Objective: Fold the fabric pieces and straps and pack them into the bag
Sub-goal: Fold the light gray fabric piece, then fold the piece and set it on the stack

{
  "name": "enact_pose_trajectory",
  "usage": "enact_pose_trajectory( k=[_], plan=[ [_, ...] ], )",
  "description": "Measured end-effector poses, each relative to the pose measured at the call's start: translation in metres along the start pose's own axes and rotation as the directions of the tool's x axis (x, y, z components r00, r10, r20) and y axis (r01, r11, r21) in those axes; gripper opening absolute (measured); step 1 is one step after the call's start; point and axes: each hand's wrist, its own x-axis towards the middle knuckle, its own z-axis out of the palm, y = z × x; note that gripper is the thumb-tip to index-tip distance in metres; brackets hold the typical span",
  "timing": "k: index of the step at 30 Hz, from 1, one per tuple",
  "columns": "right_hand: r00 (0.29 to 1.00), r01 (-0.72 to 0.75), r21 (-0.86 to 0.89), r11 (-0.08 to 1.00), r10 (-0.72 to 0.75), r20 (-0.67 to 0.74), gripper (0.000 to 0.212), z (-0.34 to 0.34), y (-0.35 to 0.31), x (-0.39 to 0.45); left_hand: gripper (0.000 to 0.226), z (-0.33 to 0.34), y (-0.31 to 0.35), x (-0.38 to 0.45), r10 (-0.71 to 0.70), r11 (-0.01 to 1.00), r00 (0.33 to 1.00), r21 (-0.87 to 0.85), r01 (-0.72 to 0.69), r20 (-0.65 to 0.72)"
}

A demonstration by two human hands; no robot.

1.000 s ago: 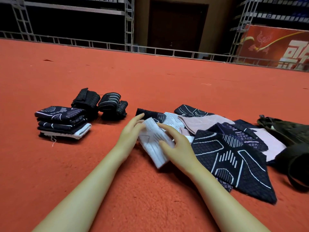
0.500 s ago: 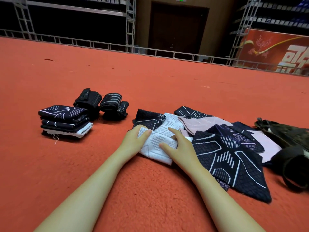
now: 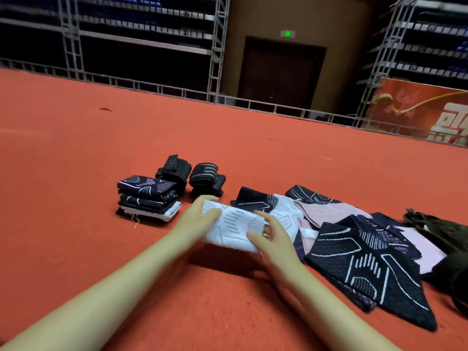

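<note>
Both hands held a folded white fabric piece [image 3: 234, 228] lifted off the red floor [image 3: 76, 153], its shadow beneath it. The left hand [image 3: 196, 222] gripped its left end, thumb on top; the right hand [image 3: 272, 239] pinched its right edge. It hung between the stack of folded pieces [image 3: 148, 198] and the unfolded dark pieces [image 3: 367, 264], with the olive bag [image 3: 440, 231] far right.

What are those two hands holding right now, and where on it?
A folded white fabric piece, lifted off the red floor. The left hand grips its left end; the right hand grips its right end.
</note>
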Motion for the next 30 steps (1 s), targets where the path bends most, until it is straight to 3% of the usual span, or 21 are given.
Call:
enact_pose_trajectory(
  k=[3,6,10,13,15,17,19,21,25,30],
  plan=[
    [1.000,0.014,0.081,0.997,-0.014,-0.005,0.033,0.040,-0.027,0.034,0.048,-0.061,0.012,0.011,-0.089,0.996,0.995,-0.013,0.090,0.036],
    [0.999,0.034,0.115,0.993,-0.031,-0.028,0.036,0.087,-0.058,0.075,0.058,-0.114,0.017,0.026,-0.017,0.999,0.994,-0.036,0.013,-0.111],
    [0.999,0.001,0.120,0.993,0.005,-0.052,0.050,0.152,-0.072,0.123,0.054,-0.156,0.002,0.059,0.065,0.997,0.962,-0.010,-0.070,-0.267],
    [0.998,-0.027,0.015,1.000,0.028,-0.060,0.043,0.182,-0.060,0.140,0.054,-0.171,-0.030,0.079,0.114,0.960,0.953,0.277,-0.033,-0.282],
    [0.997,-0.083,-0.073,0.994,0.083,-0.010,0.034,0.191,-0.049,0.140,0.049,-0.173,-0.051,0.087,0.054,0.835,0.980,0.547,0.060,-0.189],
    [0.991,-0.126,-0.060,0.990,0.129,0.038,0.027,0.192,-0.038,0.134,0.043,-0.168,-0.064,0.087,-0.053,0.719,0.992,0.686,0.116,-0.112],
    [0.990,-0.131,-0.019,0.991,0.132,0.052,0.048,0.187,-0.031,0.130,0.046,-0.162,-0.068,0.087,-0.083,0.710,0.988,0.688,0.149,-0.128],
    [0.992,-0.112,-0.040,0.993,0.114,0.056,0.065,0.173,-0.029,0.125,0.044,-0.158,-0.065,0.083,0.000,0.715,0.977,0.684,0.148,-0.213],
    [0.997,-0.066,-0.092,0.994,0.070,0.041,0.047,0.126,-0.027,0.111,0.032,-0.148,-0.052,0.069,0.183,0.634,0.966,0.773,0.024,-0.180],
    [0.999,0.025,-0.179,0.984,-0.032,-0.033,0.032,0.056,-0.027,0.076,0.030,-0.114,-0.026,0.049,0.238,0.680,0.966,0.728,-0.088,-0.105]
  ],
)
